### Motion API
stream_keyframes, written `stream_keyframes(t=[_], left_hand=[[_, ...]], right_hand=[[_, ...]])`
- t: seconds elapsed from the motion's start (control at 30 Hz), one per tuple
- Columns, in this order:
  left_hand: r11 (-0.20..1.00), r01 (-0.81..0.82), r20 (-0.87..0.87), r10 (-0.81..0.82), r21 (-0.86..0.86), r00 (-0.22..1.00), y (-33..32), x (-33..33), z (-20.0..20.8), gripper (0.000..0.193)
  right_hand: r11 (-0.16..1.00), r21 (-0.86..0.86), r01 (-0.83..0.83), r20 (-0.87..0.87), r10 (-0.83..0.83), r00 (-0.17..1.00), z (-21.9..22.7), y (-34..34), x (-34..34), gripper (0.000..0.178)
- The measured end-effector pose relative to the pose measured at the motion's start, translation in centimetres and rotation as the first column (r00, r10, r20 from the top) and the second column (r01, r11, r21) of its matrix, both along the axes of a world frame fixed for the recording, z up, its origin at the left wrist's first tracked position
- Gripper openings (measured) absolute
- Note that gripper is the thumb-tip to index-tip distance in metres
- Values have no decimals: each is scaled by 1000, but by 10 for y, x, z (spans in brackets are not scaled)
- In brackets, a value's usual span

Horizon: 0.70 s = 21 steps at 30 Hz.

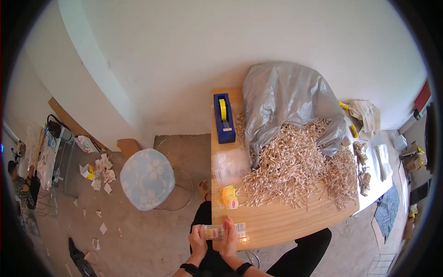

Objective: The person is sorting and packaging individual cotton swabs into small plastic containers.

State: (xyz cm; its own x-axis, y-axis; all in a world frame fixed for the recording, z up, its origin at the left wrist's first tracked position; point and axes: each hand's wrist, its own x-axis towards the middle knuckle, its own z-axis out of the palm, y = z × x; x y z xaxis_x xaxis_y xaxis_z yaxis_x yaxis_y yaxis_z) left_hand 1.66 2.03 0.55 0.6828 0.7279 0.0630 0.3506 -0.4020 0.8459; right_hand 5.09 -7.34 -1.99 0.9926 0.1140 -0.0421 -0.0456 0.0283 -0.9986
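Observation:
Between my two hands, at the near left corner of the wooden table [277, 230], is a small clear plastic packet [213, 232] with a yellow and white printed label. My left hand [198, 241] is closed on its left end. My right hand [228, 239] grips it farther right, and the packet's end sticks out past the fingers. Just beyond lie several yellow printed cards [228, 197]. Clear plastic bags [230, 166] lie flat behind them. A large heap of cotton swabs [290, 161] spills from a grey plastic bag [290, 94].
At the table's far left stands a blue tape dispenser [224, 121] with yellow tape. A stool with a pale blue cover [147, 179] is to the left. Paper scraps [104, 171] litter the floor. Bundles [363, 166] lie on a white surface at right. Another person [22, 187] is at far left.

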Motion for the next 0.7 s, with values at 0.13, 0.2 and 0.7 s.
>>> stream_keyframes(t=[0.13,0.2,0.7], left_hand=[[998,17,-61,-13,62,998,1,-2,1,16],[990,-85,-29,89,112,996,5,-12,3,13],[757,581,-75,-588,299,805,-123,105,50,21]], right_hand=[[981,182,73,-138,-48,989,-2,-5,11,26],[999,-30,24,66,-22,998,13,-25,18,26],[766,-571,295,494,33,869,26,-244,119,14]])
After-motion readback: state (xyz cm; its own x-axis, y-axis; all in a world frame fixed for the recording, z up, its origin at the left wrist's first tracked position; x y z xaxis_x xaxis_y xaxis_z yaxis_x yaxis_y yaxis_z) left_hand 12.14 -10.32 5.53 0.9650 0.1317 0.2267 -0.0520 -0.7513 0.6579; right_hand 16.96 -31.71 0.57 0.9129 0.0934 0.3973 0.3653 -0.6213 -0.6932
